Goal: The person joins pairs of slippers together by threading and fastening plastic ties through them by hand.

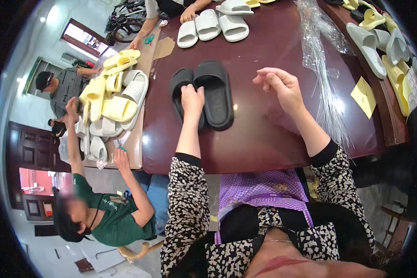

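Two black slide sandals lie side by side on the dark red table. My left hand presses down on the left black sandal, fingers curled over its strap. The right black sandal touches it. My right hand hovers above the table to the right of the pair, fingers loosely apart and holding nothing.
Clear plastic bags trail down the table's right side beside a yellow paper. White sandals sit at the far edge, yellow and grey ones at the right. A pile of yellow and white sandals covers a lower table at left, where other people work.
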Tool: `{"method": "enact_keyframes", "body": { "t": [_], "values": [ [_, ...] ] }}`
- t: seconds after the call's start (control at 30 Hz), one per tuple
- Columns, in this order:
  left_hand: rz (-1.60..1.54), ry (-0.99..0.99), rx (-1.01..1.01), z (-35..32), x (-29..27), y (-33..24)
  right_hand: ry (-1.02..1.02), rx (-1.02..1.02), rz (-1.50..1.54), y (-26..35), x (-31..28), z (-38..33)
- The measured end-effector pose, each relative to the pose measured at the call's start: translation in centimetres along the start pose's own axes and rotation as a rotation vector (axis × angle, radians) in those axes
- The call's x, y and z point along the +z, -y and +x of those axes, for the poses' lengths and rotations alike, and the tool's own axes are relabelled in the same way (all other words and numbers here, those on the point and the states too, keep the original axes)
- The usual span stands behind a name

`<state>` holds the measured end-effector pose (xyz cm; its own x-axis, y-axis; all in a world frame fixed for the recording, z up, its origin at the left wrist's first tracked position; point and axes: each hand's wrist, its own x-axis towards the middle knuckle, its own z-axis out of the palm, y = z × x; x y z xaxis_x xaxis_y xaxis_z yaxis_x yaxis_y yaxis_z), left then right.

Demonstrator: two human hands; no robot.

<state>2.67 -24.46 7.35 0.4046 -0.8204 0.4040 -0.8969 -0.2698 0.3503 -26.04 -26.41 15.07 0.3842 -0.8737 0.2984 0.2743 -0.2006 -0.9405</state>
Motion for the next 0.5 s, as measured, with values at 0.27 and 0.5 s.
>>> {"method": "enact_keyframes", "body": {
  "t": [0.27,0.5],
  "values": [
    [-0.341,0.144,0.022,-6.8,-2.0,-8.8,0.114,-0.161,0.427,2.3,-0.9,-0.4],
    [-0.930,-0.045,-0.028,-10.2,-7.0,-11.7,0.283,-0.101,0.449,2.6,-0.5,-1.3]
  ]
}}
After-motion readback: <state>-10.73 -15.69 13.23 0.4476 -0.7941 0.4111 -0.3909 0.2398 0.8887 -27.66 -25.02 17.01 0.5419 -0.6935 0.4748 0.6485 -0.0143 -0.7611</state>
